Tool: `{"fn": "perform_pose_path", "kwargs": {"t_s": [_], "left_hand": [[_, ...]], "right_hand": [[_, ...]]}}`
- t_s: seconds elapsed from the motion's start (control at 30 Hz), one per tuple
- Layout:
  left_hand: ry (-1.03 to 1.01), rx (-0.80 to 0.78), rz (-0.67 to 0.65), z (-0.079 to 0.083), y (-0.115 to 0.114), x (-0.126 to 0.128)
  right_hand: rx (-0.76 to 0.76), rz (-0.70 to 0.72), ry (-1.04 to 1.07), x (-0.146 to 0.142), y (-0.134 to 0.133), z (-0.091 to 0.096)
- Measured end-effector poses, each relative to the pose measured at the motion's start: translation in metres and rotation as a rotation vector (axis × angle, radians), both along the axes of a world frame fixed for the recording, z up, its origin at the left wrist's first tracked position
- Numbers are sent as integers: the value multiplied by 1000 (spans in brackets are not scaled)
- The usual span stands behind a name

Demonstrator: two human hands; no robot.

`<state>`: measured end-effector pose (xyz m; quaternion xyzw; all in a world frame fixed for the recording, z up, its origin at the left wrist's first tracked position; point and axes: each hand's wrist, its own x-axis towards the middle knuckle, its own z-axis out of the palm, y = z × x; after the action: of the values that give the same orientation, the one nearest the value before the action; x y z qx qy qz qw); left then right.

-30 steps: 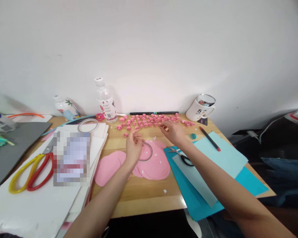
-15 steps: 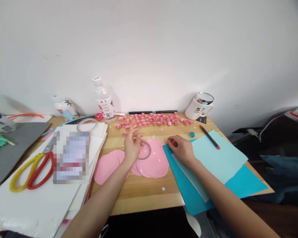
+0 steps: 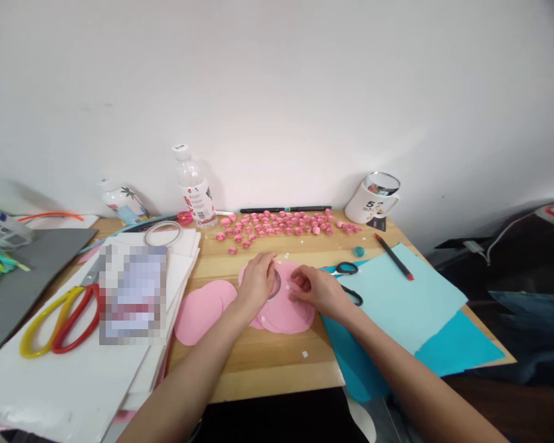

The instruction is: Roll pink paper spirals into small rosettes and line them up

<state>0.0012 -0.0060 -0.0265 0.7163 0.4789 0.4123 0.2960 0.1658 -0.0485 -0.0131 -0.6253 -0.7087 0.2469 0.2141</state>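
My left hand (image 3: 258, 282) is closed on the left side of a thin roll of tape (image 3: 277, 287), which stands over a stack of pink paper circles (image 3: 290, 317). My right hand (image 3: 322, 290) hovers at the right part of the same stack, its thumb and forefinger apart with nothing visible between them. Small scissors with black handles (image 3: 348, 268) lie beside it on the light blue paper (image 3: 397, 295), their blades hidden by the hand. Tiny white bits are scattered on the circles. More pink circles (image 3: 198, 314) lie to the left.
Several pink paper curls (image 3: 281, 224) spread along the back, before a black pen (image 3: 286, 209). A water bottle (image 3: 196, 191) and a white mug (image 3: 372, 200) stand by the wall. Red-yellow scissors (image 3: 58, 332) rest on white sheets at left. A marker (image 3: 394, 257) lies at right.
My right hand has moved left from the blue paper to the pink circles, uncovering the black-handled scissors. My left hand has shifted right and down onto the roll of tape.
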Motion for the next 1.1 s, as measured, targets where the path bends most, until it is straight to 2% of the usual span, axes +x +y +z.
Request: {"fn": "perform_pose_path", "kwargs": {"t_s": [0.1,0.23,0.4,0.5,0.6,0.67,0.77,0.83,0.97,1.1], "left_hand": [[-55,-17,70,2,1,-1],[-114,-49,173,7,1,-3],[-170,-31,249,12,0,-5],[-203,-36,193,16,-1,-4],[-314,-91,84,20,-3,-2],[-415,-180,48,21,-4,0],[-503,-314,63,21,-3,1],[-469,-318,102,18,-2,0],[-299,-191,168,13,1,-2],[-193,-95,152,10,2,-2]], "right_hand": [[-20,11,76,0,1,1],[34,2,88,4,1,4],[99,-124,279,13,6,16],[109,-236,542,20,13,25],[-1,-214,712,25,21,26],[-17,-210,649,26,27,21],[108,-284,491,26,35,12],[156,-299,475,25,39,8],[43,-213,641,23,43,6],[6,-225,803,23,42,4]]}}
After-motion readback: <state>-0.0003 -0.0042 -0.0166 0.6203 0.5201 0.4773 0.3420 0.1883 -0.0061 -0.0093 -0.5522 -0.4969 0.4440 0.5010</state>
